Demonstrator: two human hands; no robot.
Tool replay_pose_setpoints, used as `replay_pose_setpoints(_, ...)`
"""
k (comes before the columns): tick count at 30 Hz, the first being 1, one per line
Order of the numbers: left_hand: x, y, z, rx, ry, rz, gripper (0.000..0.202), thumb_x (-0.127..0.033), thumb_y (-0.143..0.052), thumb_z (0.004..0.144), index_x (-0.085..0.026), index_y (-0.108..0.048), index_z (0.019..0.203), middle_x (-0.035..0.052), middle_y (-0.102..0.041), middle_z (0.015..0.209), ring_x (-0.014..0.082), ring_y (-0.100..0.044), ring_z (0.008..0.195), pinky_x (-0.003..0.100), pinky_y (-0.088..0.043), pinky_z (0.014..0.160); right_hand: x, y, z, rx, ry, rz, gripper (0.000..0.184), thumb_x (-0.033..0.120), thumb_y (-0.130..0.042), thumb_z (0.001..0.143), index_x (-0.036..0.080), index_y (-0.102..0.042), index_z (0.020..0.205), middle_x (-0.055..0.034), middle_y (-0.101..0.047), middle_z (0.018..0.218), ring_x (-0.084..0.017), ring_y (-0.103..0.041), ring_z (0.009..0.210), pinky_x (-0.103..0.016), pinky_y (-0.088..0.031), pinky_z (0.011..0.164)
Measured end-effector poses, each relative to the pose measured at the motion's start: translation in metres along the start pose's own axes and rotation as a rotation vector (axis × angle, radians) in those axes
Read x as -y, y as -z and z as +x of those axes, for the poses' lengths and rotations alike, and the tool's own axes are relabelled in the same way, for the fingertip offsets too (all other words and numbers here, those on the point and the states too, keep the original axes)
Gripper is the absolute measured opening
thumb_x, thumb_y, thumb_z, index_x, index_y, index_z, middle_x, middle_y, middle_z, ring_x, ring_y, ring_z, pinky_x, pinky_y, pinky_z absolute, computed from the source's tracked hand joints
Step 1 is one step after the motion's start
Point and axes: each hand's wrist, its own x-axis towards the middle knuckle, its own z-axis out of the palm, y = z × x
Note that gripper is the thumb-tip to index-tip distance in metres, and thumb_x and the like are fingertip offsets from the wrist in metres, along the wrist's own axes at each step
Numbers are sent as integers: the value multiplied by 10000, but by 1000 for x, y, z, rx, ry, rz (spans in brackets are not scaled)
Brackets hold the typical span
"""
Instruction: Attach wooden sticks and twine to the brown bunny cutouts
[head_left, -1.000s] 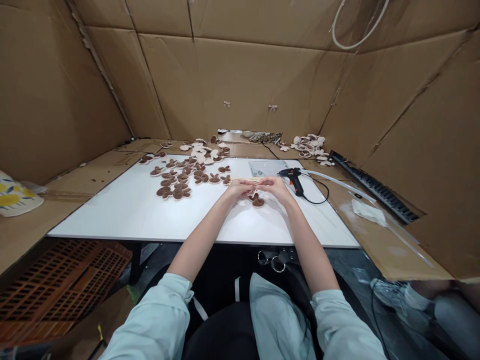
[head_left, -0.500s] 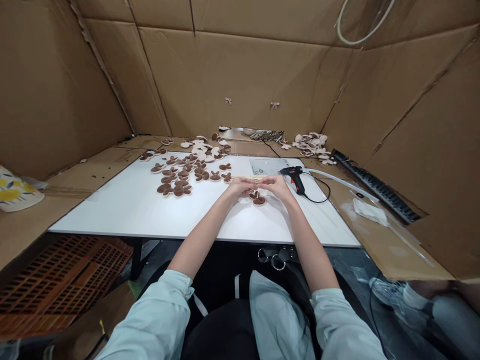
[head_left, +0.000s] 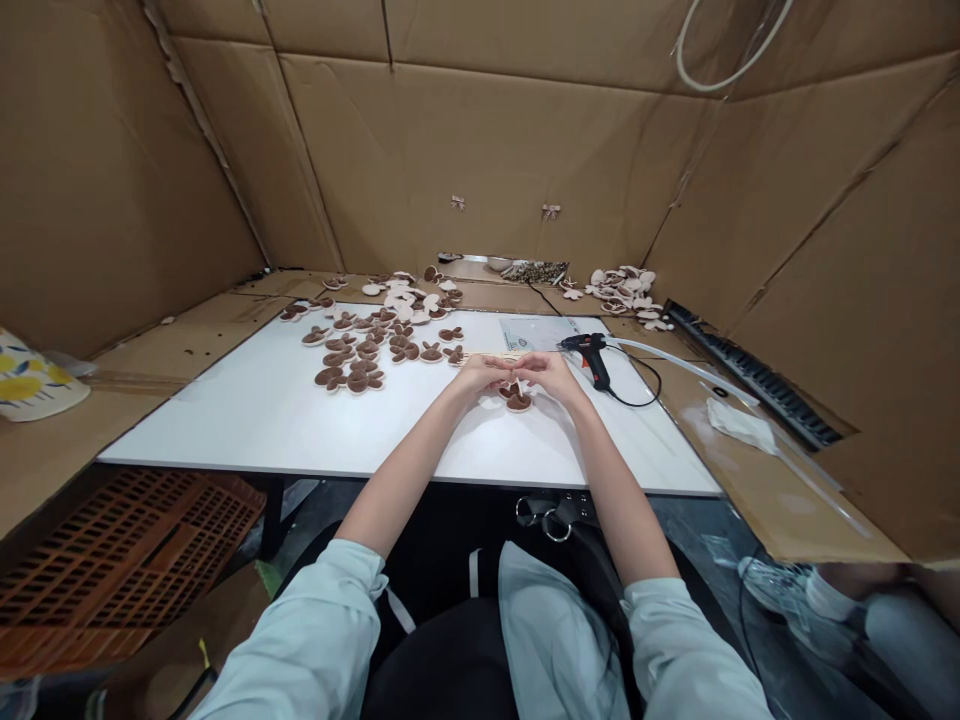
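My left hand (head_left: 484,373) and my right hand (head_left: 546,371) meet fingertip to fingertip over the white board (head_left: 405,430). Both are closed in a pinch around something small, mostly hidden by the fingers. Just below the fingertips lies a brown bunny-shaped patch with a pale edge (head_left: 517,403); I cannot tell whether the fingers touch it. To the right of my right hand a black glue gun (head_left: 596,360) rests on the board. Several like brown patches (head_left: 365,350) lie to the left of my left hand.
White patches (head_left: 405,298) lie at the back, with another white pile (head_left: 626,290) at the back right. Cardboard walls (head_left: 487,130) enclose the table. A cable (head_left: 637,403) loops from the glue gun. An orange crate (head_left: 135,560) stands low on the left. Another person's leg (head_left: 840,600) shows at lower right.
My hands stay together in nearly the same place, with only a slight shift of the right fingers. The patches and the glue gun have not moved.
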Motion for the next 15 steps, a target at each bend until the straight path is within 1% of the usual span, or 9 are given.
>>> replay_pose_setpoints(3, 2, 1, 3, -38, 9, -19, 115, -55, -685, 521, -94, -615, 604, -27, -477, 385, 31, -355, 350, 200, -220, 402, 0, -1, 0, -24, 8, 11, 182, 311, -685, 549, 175, -622, 652, -12, -635, 617, -134, -568, 588, -268, -442, 599)
replay_pose_setpoints(7, 3, 2, 6, -68, 18, -37, 146, -79, -697, 497, -100, -620, 620, 3, -551, 472, 50, -427, 404, 203, -269, 427, -1, -1, 1, -40, 32, -40, 170, 319, -662, 580, 165, -657, 652, -31, -655, 644, -142, -570, 598, -274, -443, 604)
replay_pose_setpoints(10, 4, 2, 6, -131, -11, -19, 156, -113, -705, 489, -111, -608, 611, 6, -567, 504, 66, -471, 449, 202, -294, 444, -1, -1, 1, -43, 50, -118, 206, 348, -628, 628, 155, -688, 668, -53, -677, 692, -157, -578, 614, -274, -442, 591)
replay_pose_setpoints(12, 4, 2, 6, -175, -35, 2, 182, -151, -716, 484, -126, -600, 622, 3, -576, 519, 79, -498, 483, 201, -311, 460, -1, -2, 0, -42, 62, -152, 226, 350, -607, 657, 153, -704, 707, -61, -690, 733, -168, -592, 642, -274, -447, 595)
replay_pose_setpoints(15, 6, 2, 6, -214, -44, 26, 229, -201, -732, 471, -143, -591, 642, -5, -576, 516, 91, -509, 498, 204, -323, 470, -2, -3, -1, -42, 86, -172, 213, 305, -600, 669, 157, -712, 773, -65, -700, 812, -185, -615, 716, -279, -462, 641)
